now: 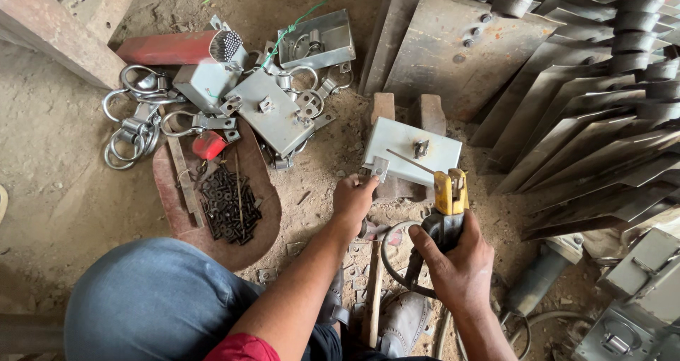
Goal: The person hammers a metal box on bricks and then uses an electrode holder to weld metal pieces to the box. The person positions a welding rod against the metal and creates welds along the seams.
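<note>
Left hand (353, 195) pinches a small bracket (380, 168) against the grey plate's (411, 149) near corner, right hand (453, 258) gripping the electrode holder (449, 195). Bare fingers that close could get burned.

Head camera looks steeply down, close over the dirt floor (57, 156).

Head view, lower half of frame. Person's body only.

Left hand (353, 197): bare, no glove, no ring or watch visible. Forearm bare up to a short red sleeve (242, 348) at the bottom edge.

Right hand (458, 260): bare, ungloved; wrist and forearm bare to the frame edge.

Legs: faded blue denim trousers (149, 297), lower left, cloth smooth over the knee.

Footwear: worn, dusty grey shoe (400, 322), bottom centre, between the forearms.
</note>
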